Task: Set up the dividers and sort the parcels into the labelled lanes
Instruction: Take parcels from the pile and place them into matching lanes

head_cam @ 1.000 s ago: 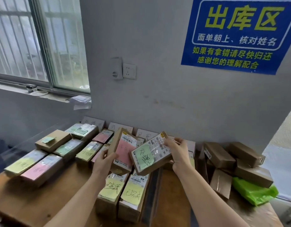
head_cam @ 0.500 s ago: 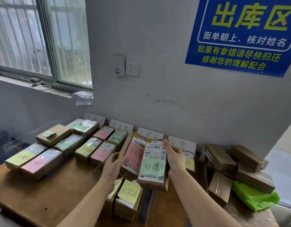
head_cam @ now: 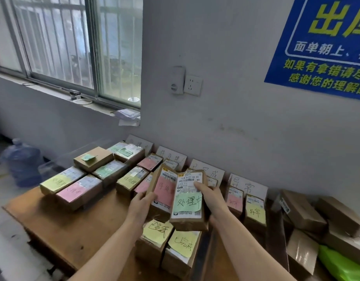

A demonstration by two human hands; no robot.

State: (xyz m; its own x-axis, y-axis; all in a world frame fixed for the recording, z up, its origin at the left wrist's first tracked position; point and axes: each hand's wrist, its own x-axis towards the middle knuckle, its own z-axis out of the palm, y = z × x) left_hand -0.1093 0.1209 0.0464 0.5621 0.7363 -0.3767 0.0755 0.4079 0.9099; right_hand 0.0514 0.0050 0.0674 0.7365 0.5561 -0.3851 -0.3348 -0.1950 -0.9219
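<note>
- My left hand [head_cam: 141, 205] grips the pink-note parcel [head_cam: 162, 189] by its lower left edge, with the fingers curled round behind it.
- My right hand [head_cam: 212, 196] holds the green-note parcel [head_cam: 187, 201] by its right edge. The thumb lies across the printed label on the front and the fingers are hidden behind the box.
- Both parcels are lifted off the desk [head_cam: 73, 226] and tipped up so their faces look at me. The green-note one overlaps the right side of the pink-note one.
- They hang over the middle of the sorted rows, just above two yellow-note parcels [head_cam: 156, 234] that lie side by side at the near end of a lane.
- Four white label cards [head_cam: 207, 172] with handwritten characters lean against the wall at the back of the desk, one at the head of each lane.
- To the left, more sorted parcels [head_cam: 79, 191] lie flat in rows with green, yellow and pink notes on top. The ones nearest the left edge sit two across.
- In the rightmost lane, under the last card, a pink-note box [head_cam: 234, 200] and a yellow-note box [head_cam: 255, 211] lie next to each other, just beside my right wrist.
- Further right is a loose heap of plain brown cartons [head_cam: 302, 211], and a bright green bag [head_cam: 341, 264] lies against its near side.
- A blue water bottle [head_cam: 21, 163] stands on the floor beyond the left end of the desk.
- On the wall above are a barred window [head_cam: 73, 47], a white socket [head_cam: 192, 85] and a blue sign [head_cam: 320, 43] with yellow characters.
</note>
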